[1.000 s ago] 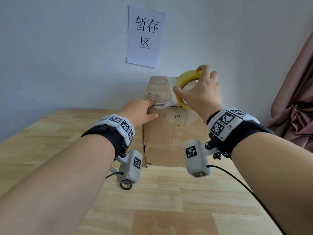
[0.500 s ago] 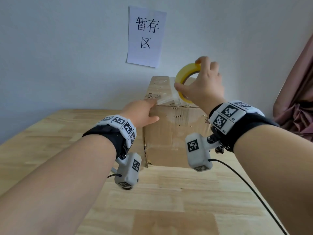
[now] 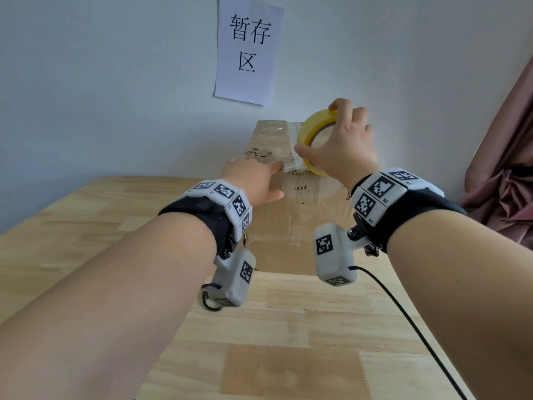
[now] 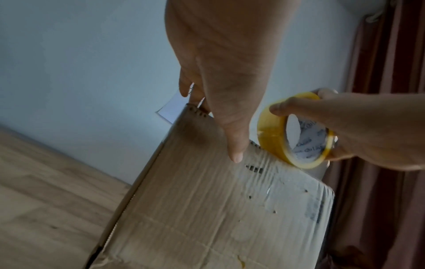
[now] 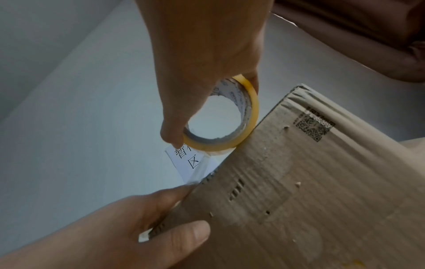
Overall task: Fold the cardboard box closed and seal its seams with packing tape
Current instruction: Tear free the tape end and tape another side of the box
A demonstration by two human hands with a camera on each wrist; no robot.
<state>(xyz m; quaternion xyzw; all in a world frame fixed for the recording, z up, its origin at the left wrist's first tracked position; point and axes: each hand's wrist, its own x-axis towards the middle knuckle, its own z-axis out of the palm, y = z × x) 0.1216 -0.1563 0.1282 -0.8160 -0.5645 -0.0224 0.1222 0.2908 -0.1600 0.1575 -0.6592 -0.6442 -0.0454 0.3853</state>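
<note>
A worn cardboard box (image 3: 288, 220) stands upright on the wooden table (image 3: 288, 327) against the wall. My left hand (image 3: 253, 180) lies over its top front edge, with the fingers on top and the straight thumb (image 4: 234, 145) flat on the front face. It presses down the end of a clear tape strip (image 3: 291, 166). My right hand (image 3: 343, 148) grips the yellow tape roll (image 3: 314, 131) on edge just above the box top, to the right of the left hand. In the right wrist view the tape strip (image 5: 202, 167) runs from the roll (image 5: 216, 147) to the left fingers.
A paper sign (image 3: 248, 50) with printed characters hangs on the wall behind the box. A pink curtain (image 3: 507, 183) hangs at the right. A black cable (image 3: 403, 313) trails from my right wrist across the table.
My right hand has lifted and tilted the roll a little above the box top, drawing the strip taut. My left hand has stayed on the box edge.
</note>
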